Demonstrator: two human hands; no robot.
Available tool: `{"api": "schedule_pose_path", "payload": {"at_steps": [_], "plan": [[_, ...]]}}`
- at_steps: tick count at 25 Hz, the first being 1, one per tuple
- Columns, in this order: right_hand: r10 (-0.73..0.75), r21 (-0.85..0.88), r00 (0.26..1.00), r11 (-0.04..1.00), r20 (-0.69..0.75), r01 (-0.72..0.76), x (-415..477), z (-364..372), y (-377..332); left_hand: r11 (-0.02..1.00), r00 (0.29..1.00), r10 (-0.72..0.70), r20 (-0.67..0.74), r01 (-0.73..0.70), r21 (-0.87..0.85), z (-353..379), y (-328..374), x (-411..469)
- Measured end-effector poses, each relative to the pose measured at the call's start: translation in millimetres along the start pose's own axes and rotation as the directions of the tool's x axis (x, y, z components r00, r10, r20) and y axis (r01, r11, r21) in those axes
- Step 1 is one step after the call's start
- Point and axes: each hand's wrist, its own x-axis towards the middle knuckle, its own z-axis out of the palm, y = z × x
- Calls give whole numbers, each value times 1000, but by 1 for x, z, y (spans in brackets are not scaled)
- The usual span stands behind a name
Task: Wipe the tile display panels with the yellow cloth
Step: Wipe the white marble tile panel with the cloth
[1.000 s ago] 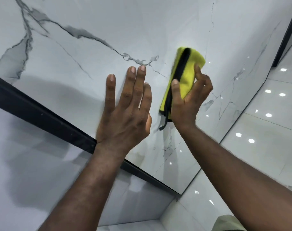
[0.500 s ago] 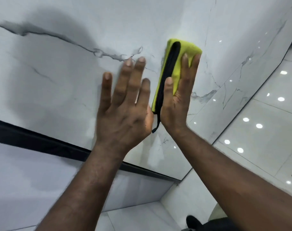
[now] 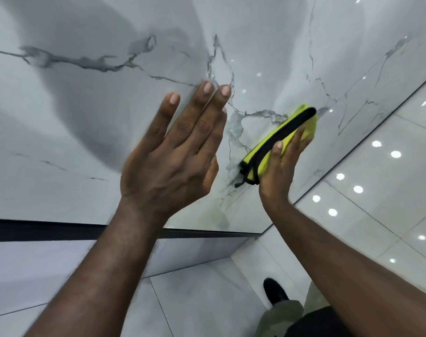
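The yellow cloth point(image 3: 263, 158), folded and edged in black, lies against the white marble-look tile panel point(image 3: 110, 117) near the panel's lower right edge. My right hand point(image 3: 281, 166) presses it onto the panel, with the thumb and fingers laid over the cloth. My left hand point(image 3: 175, 152) is held up to the left of the cloth with straight fingers close together, at the panel's surface. Whether it touches the panel I cannot tell.
A black strip point(image 3: 37, 229) runs under the panel, with a second pale panel point(image 3: 37, 263) below it. Glossy floor tiles point(image 3: 377, 190) with light reflections spread to the right. My shoe point(image 3: 276, 291) and trouser leg point(image 3: 283, 318) show at the bottom.
My right hand has slid the cloth down and to the right along the panel and tilted it. My left hand has stayed spread by the panel. The view has dropped lower.
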Motion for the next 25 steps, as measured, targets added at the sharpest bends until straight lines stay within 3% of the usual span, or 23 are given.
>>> {"api": "schedule_pose_path", "payload": {"at_steps": [1, 2, 5, 12, 14, 17, 19, 21, 24, 25], "plan": [[-62, -14, 998, 998, 6, 62, 1, -4, 8, 1000, 1000, 1, 2, -1, -6, 1, 0, 0], [-26, 19, 1000, 999, -9, 27, 4, -6, 14, 1000, 1000, 0, 4, 1, -9, 1, 1, -1], [256, 20, 960, 967, -116, -256, 14, -8, 9, 1000, 1000, -4, -11, 4, 8, 3, 2, -4], [172, -314, 977, 927, -128, -204, 35, -24, 5, 1000, 999, -1, -53, 3, 28, 7, 4, -2], [174, -220, 980, 957, -96, -192, 43, -25, 4, 999, 998, -6, -54, 8, 35, 9, 4, -1], [171, -271, 979, 943, -107, -194, 48, -29, -12, 1000, 999, -5, -52, 6, 17, 7, 6, 0], [45, -285, 997, 957, -57, -59, 41, -29, -37, 1000, 999, -3, -54, 4, 13, 8, 6, 0], [-41, -136, 999, 990, -22, 38, 39, -25, -52, 1000, 999, -13, -47, 13, 7, 7, 5, 0], [85, -29, 993, 996, -82, -88, 44, -13, -80, 1000, 1000, -16, -9, 16, -20, 4, 7, 0], [46, -37, 997, 998, -66, -48, 35, -9, -94, 1000, 1000, -13, -1, 13, -27, 4, 7, 1]]}}
